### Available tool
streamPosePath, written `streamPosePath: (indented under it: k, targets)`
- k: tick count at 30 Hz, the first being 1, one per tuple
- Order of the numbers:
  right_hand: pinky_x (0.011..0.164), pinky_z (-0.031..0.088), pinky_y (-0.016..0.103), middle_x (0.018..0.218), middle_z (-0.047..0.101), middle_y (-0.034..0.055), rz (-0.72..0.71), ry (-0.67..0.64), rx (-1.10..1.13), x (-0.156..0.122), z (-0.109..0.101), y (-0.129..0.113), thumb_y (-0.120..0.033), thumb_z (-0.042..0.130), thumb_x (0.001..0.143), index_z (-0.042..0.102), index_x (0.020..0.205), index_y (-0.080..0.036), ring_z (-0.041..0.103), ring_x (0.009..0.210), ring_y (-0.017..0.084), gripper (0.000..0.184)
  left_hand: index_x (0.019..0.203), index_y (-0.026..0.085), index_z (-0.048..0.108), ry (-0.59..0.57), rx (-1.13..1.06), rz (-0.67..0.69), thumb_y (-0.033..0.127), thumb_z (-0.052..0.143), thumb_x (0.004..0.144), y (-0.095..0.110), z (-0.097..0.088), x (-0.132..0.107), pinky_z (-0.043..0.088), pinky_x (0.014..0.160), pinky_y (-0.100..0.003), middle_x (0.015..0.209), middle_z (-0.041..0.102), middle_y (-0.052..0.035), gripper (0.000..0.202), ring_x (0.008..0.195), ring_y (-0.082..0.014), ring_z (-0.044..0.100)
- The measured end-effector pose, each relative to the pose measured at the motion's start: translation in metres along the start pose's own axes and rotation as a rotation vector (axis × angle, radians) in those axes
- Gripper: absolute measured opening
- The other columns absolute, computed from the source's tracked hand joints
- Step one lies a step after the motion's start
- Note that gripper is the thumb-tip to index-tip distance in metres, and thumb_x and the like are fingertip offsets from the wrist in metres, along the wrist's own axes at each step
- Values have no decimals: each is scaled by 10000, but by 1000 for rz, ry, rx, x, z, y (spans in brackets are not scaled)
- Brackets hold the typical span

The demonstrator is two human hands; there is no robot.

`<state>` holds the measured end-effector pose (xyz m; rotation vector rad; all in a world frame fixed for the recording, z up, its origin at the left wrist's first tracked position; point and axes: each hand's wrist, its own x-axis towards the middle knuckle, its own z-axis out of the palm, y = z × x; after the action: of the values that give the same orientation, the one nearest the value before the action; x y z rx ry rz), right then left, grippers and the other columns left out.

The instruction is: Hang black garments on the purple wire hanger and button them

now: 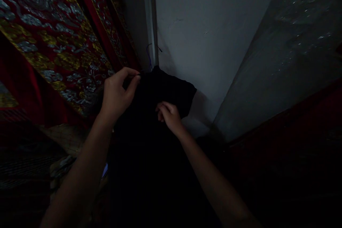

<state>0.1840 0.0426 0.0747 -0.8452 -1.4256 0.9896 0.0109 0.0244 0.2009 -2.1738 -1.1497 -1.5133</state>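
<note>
A black short-sleeved garment [171,91] hangs upright by the pale wall, most of its folds lost in the dark. At its left shoulder, my left hand [117,92] pinches the edge of the cloth between thumb and forefinger. My right hand [169,113] is in front of the garment's chest, fingers curled together. Whatever those fingers hold, if anything, is too dark to make out. Above the neckline, a thin purple hanger hook [149,55] shows beside a metal pole [151,14].
Red cloth with gold and silver embroidery [61,42] hangs on the left. A pale wall [208,25] is behind the garment, with shiny clear plastic sheeting [299,39] on the right. Checked fabric [66,137] lies lower left, near a small bluish object [105,170].
</note>
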Motion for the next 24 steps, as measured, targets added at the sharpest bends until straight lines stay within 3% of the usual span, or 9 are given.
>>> streamPosePath:
  k: [4, 7, 11, 15, 20, 22, 24]
  targets:
    - [464, 332, 191, 557, 560, -56, -162, -85, -54, 21, -5, -54, -449, 479, 955, 567, 839, -203, 464, 451, 75, 286, 980, 172, 677, -120, -24, 18, 245, 564, 939, -2, 15, -13, 494, 831, -284, 950, 733, -43, 141, 889, -183, 670]
    - [523, 351, 190, 601, 559, -54, -255, -88, -192, 32, -8, -72, -391, 514, 964, 498, 795, -210, 494, 514, 74, 248, 994, 164, 669, -121, -48, 42, 229, 551, 944, 0, 23, -17, 489, 830, -279, 963, 729, -50, 144, 895, -179, 670]
    - [571, 356, 223, 625, 524, -42, -359, -64, -267, 37, -8, -68, -327, 497, 967, 479, 756, -210, 492, 567, 94, 242, 965, 167, 661, -91, -71, 36, 221, 560, 931, 4, 31, -18, 483, 809, -276, 928, 717, -48, 119, 869, -178, 659]
    - [592, 334, 263, 662, 523, -19, -381, 50, -404, 42, -3, -35, -288, 533, 923, 505, 750, -205, 488, 610, 125, 194, 920, 177, 654, 62, -128, -55, 239, 561, 930, 6, 37, -22, 472, 817, -272, 897, 696, -39, 112, 863, -173, 639]
    - [600, 343, 267, 621, 521, -19, -130, 18, -414, 34, -4, 21, -256, 550, 856, 514, 675, -202, 497, 597, 135, 192, 881, 176, 649, 536, -483, -406, 251, 634, 883, -25, 19, -30, 454, 748, -234, 761, 611, 21, 77, 733, -123, 584]
    - [602, 360, 260, 606, 520, -24, -87, 30, -318, 20, -4, 33, -302, 560, 845, 521, 654, -202, 505, 597, 133, 219, 804, 179, 612, 724, -794, -669, 219, 640, 857, -47, 7, -46, 451, 699, -223, 695, 572, 41, 73, 660, -107, 557]
    - [597, 368, 254, 604, 522, -26, -75, 59, -214, 1, -1, 38, -369, 580, 838, 544, 654, -199, 503, 596, 128, 253, 734, 184, 560, 769, -1115, -960, 213, 593, 873, -66, 0, -72, 458, 663, -234, 665, 587, 32, 146, 624, -116, 564]
